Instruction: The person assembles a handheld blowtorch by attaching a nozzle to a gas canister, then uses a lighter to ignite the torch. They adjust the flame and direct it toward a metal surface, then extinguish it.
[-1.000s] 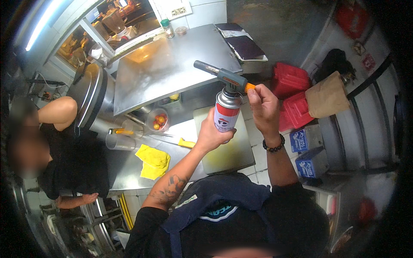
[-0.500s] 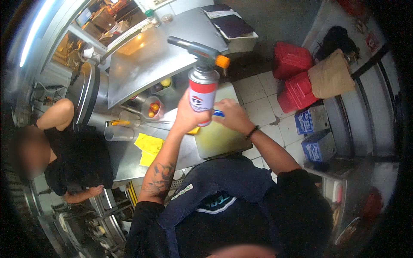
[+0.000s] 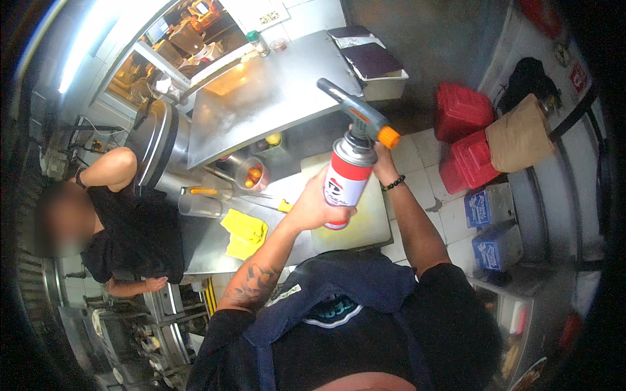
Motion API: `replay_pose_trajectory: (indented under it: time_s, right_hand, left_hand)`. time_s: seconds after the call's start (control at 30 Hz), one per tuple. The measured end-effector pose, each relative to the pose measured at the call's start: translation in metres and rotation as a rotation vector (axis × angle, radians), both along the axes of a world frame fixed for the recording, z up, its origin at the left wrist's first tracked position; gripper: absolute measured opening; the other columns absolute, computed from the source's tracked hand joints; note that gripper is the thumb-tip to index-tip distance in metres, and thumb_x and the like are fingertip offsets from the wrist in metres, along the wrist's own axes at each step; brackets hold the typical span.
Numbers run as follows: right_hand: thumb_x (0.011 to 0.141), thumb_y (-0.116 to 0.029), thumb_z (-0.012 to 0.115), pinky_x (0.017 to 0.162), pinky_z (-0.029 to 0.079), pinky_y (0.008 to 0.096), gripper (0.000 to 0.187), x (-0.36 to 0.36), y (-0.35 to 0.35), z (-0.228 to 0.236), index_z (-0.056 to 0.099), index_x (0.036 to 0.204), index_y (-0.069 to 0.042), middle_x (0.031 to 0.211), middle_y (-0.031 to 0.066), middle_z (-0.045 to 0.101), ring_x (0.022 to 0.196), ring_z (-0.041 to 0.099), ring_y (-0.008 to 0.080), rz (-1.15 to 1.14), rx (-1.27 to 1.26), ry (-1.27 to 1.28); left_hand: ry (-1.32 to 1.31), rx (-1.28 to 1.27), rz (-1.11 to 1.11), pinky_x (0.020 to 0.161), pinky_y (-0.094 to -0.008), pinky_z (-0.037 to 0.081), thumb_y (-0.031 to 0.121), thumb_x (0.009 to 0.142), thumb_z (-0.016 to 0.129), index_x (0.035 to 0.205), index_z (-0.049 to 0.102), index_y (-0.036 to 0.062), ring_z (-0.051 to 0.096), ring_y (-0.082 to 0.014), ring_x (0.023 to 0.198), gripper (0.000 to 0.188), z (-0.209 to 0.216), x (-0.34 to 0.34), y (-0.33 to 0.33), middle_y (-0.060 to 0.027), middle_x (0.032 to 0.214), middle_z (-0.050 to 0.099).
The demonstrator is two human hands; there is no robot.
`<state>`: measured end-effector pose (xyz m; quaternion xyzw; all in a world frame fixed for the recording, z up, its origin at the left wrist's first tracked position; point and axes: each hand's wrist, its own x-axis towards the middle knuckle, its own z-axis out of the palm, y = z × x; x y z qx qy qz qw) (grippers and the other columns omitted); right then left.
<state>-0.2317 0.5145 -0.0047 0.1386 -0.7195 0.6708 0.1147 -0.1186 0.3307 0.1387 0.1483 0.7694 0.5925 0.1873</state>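
Observation:
My left hand [image 3: 314, 207] is wrapped round the red and white gas canister of a blowtorch [image 3: 345, 186], held up over the cutting board. The torch head has a grey body, a dark nozzle tilted to the upper left and an orange knob. My right hand [image 3: 385, 164], a dark bead bracelet at its wrist, is behind the torch head; its fingers are hidden, so whether it touches the torch or holds something does not show. Below lies the pale cutting board [image 3: 372, 228] with a yellowish stain. A yellow cloth [image 3: 244, 229] rests left of it on the steel counter [image 3: 215, 257].
A raised steel shelf [image 3: 280, 75] spans the far side. Beneath it stand a tub of red and orange fruit [image 3: 253, 174] and a clear container [image 3: 201, 203]. Another person [image 3: 137, 228] is at the left. Red crates [image 3: 463, 111] and blue-marked boxes [image 3: 489, 205] line the right.
The view has shifted, and the torch now appears further right and lower. My right hand, earlier beside the canister with a blue object at its fingers, has gone behind the torch head.

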Motion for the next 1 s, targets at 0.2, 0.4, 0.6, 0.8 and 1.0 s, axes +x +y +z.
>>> replay_pose_trajectory:
  time_s: [0.2, 0.4, 0.6, 0.8, 1.0]
  right_hand:
    - [0.099, -0.037, 0.061, 0.043, 0.025, 0.0252, 0.041, 0.019, -0.030, 0.106, 0.044, 0.068, -0.015, 0.056, -0.0077, 0.036, 0.047, 0.032, 0.0042, 0.043, -0.299, -0.177]
    - [0.100, -0.035, 0.057, 0.039, 0.022, 0.0236, 0.041, 0.022, -0.033, 0.133, 0.041, 0.068, -0.015, 0.054, -0.0077, 0.036, 0.043, 0.030, 0.0028, 0.089, -0.340, -0.191]
    - [0.099, -0.036, 0.056, 0.035, 0.019, 0.0255, 0.041, 0.015, -0.032, 0.160, 0.042, 0.069, -0.013, 0.050, -0.0039, 0.037, 0.036, 0.030, 0.0062, 0.038, -0.490, -0.341]
    - [0.098, -0.032, 0.053, 0.034, 0.021, 0.0258, 0.037, 0.003, -0.030, 0.158, 0.041, 0.069, -0.013, 0.049, -0.0021, 0.037, 0.034, 0.031, 0.0081, 0.077, -0.467, -0.289]
    - [0.098, -0.029, 0.052, 0.034, 0.024, 0.0265, 0.033, 0.002, -0.024, 0.154, 0.043, 0.071, -0.013, 0.049, -0.0026, 0.038, 0.034, 0.032, 0.0088, 0.153, -0.500, -0.338]
  left_hand:
    - [0.038, 0.020, -0.084, 0.088, -0.0334, 0.052, 0.018, 0.061, 0.083, 0.125, 0.053, 0.0041, 0.064, -0.0169, 0.094, 0.072, 0.021, 0.008, 0.023, -0.0078, 0.104, 0.067]
    - [0.037, 0.010, -0.097, 0.085, -0.0311, 0.053, 0.016, 0.061, 0.082, 0.123, 0.054, 0.0052, 0.064, -0.0138, 0.091, 0.069, 0.032, 0.009, 0.030, -0.0050, 0.103, 0.067]
    - [0.035, -0.002, -0.101, 0.086, -0.0346, 0.052, 0.020, 0.060, 0.083, 0.124, 0.053, 0.0033, 0.066, -0.0201, 0.092, 0.072, 0.041, 0.009, 0.033, -0.0100, 0.101, 0.068]
    - [0.042, 0.032, -0.094, 0.086, -0.0345, 0.052, 0.020, 0.060, 0.083, 0.124, 0.053, 0.0032, 0.066, -0.0197, 0.092, 0.072, 0.046, 0.007, 0.034, -0.0102, 0.102, 0.068]
    - [0.034, 0.026, -0.095, 0.087, -0.0348, 0.052, 0.019, 0.061, 0.083, 0.125, 0.053, 0.0032, 0.066, -0.0200, 0.093, 0.073, 0.046, 0.006, 0.032, -0.0105, 0.103, 0.068]
